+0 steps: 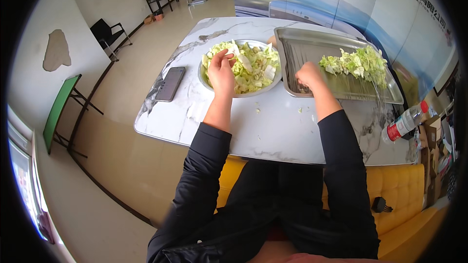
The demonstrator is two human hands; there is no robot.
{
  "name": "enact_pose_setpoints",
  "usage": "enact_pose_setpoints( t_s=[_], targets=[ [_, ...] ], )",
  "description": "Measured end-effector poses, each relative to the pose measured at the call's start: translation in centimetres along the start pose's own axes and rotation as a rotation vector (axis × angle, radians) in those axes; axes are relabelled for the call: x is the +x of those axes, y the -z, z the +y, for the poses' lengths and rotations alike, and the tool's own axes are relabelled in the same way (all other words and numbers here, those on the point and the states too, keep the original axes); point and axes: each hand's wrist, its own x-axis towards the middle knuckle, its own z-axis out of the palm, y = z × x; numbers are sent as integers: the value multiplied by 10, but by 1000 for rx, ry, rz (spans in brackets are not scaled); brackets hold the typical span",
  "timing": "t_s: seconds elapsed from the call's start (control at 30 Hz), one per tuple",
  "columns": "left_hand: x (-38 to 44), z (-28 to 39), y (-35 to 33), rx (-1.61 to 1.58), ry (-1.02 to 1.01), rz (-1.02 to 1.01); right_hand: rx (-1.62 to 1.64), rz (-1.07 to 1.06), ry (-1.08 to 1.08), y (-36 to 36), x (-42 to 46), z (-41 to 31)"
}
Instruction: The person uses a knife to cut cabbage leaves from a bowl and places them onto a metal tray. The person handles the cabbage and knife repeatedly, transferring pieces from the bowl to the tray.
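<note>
A round metal bowl (201,79) heaped with chopped cabbage (252,69) stands on the marble-patterned table (270,124). Over the bowl's left part is my left hand (222,71), its fingers loosely curled; whether it holds a piece cannot be told. Beside the bowl lies a rectangular metal tray (365,96) with a pile of chopped cabbage (356,64) towards its right end. My right hand (309,75) is at the tray's left front part, its fingers curled inward. Whether something is between those fingers cannot be seen. Thin strands, perhaps clear film or glare, show on the tray.
A smartphone (170,84) lies left of the bowl. Near the table's right edge a plastic bottle with a red cap (404,122) lies tilted. Small cabbage scraps (258,110) dot the table before me. A yellow tufted seat (395,190) is under the near edge.
</note>
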Motion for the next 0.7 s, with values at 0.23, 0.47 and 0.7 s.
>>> enact_pose_setpoints(
  t_s=[0.23, 0.47, 0.7],
  targets=[
    [11, -4, 11, 486, -159, 54, 176, -20, 26, 13, -3, 22],
    [4, -18, 13, 1421, -172, -252, 133, 116, 145, 10, -11, 29],
    [21, -22, 10, 1540, -56, -327, 620, 164, 252, 36, -51, 13]
  ],
)
